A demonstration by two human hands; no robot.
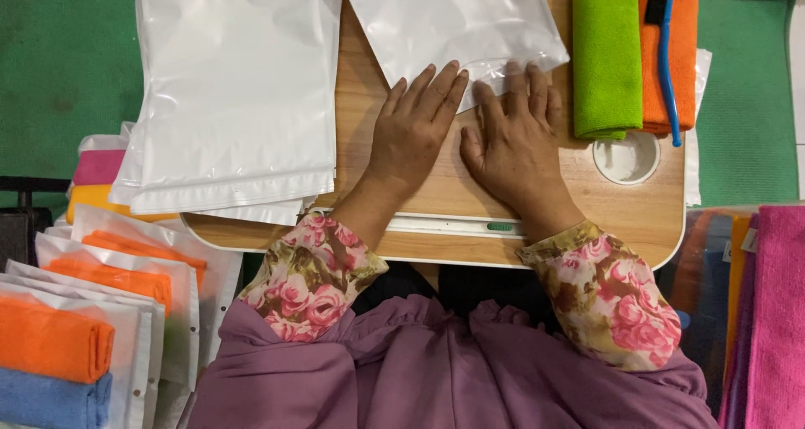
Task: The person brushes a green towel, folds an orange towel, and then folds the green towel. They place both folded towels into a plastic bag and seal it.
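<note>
White plastic pouch (444,18) is looking light, limp and slippery, both flat hands, left hand (415,127) and right hand (516,135), pressing open-palmed on its near edge, the likeliest place to pinch it.

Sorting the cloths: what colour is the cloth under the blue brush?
Orange, beside the green cloth; the brush lies on it. Head view.

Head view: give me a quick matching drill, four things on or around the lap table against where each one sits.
Things:
1. blue brush
2. green cloth
3. stack of white bags
4. round cup recess

Places:
A. left part of the table, overhanging its edge
B. lying on the orange cloth
C. in the table top, below the folded cloths
D. directly left of the orange cloth

Pairs: 1-B, 2-D, 3-A, 4-C.

Both hands, left and right, rest flat on a single white bag.
</note>
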